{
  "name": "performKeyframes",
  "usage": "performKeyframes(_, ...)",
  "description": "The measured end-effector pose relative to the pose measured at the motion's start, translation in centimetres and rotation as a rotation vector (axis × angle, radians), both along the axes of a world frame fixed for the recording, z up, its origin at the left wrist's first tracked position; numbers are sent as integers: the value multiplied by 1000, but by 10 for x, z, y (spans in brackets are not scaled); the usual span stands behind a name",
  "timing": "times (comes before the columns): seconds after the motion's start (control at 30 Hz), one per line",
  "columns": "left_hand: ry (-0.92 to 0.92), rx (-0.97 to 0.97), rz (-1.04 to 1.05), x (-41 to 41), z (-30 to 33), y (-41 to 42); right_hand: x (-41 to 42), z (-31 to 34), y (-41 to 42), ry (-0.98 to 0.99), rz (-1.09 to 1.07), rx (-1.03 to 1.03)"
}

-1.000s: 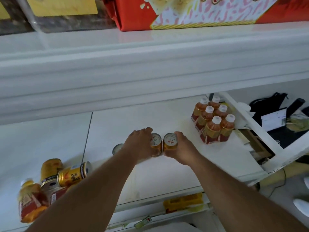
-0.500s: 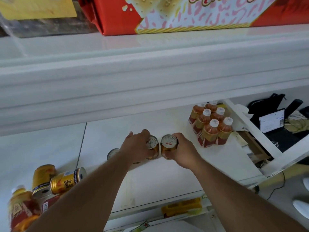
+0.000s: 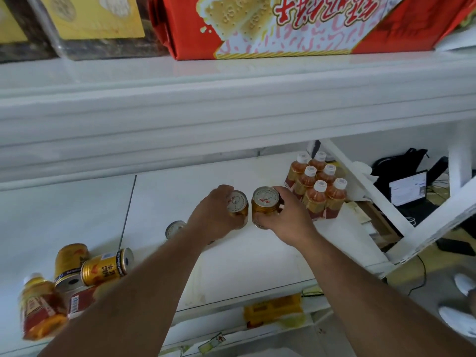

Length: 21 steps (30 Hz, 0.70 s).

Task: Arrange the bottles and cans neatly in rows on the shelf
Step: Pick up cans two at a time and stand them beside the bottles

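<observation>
Two upright gold cans stand side by side on the white shelf. My left hand wraps the left gold can; my right hand wraps the right gold can, which sits a little apart from its neighbour. A third upright can peeks out behind my left wrist. Several orange tea bottles with white caps stand in two neat rows at the right. At the left lie loose gold cans on their sides and a tipped tea bottle.
The upper shelf edge overhangs the work area, carrying a red biscuit box. A white diagonal shelf brace bounds the right end. Beyond it are a laptop and cables on the floor.
Both hands with their cans have shifted slightly right toward the bottle rows, and a small gap has opened between the two cans. The head view has tilted.
</observation>
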<state>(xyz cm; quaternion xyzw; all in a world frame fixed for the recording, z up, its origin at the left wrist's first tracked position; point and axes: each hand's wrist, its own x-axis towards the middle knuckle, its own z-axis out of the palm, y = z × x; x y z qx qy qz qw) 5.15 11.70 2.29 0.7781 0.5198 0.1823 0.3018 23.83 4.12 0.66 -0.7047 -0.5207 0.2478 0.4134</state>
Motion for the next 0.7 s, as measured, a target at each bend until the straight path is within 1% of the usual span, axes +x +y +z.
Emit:
performKeyframes(0.27,-4,-76,134,3,15,-50,7,11,-31,8,83,30)
performKeyframes(0.4,26,-41,168,9,20,-83,16,17,-55,14,129,20)
performKeyframes(0.7,-24,41,179,13,18,-150,25,23,-109,5,185,2)
